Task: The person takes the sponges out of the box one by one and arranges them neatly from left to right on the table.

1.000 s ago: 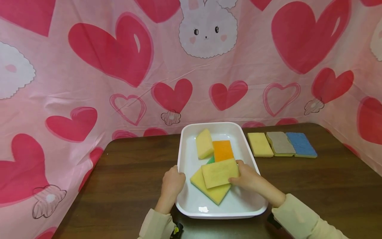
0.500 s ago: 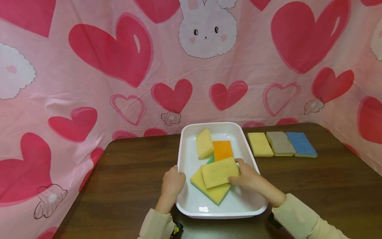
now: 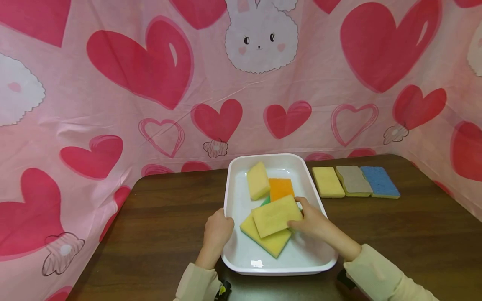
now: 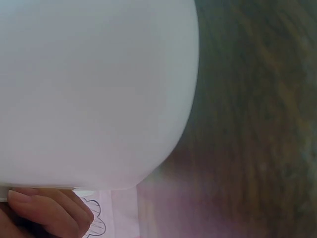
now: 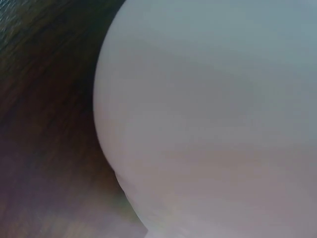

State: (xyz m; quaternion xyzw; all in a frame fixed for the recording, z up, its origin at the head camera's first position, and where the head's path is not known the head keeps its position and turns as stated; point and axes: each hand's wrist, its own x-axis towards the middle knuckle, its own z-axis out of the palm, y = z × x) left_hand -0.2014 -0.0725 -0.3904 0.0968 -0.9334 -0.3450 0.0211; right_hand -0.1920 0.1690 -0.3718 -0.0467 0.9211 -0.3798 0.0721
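Pinched sponge [image 3: 272, 217], brown table [image 3: 165, 225] (pink backdrop [image 3: 211, 79])

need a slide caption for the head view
Left hand gripping a white tray, right hand holding a yellow sponge over it, three sponges lined up alongside.

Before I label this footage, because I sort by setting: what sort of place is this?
Probably a makeshift tabletop recording spot: a pink heart-print cloth hangs behind a wood-grain table, which holds a white tray and three sponges in a row.
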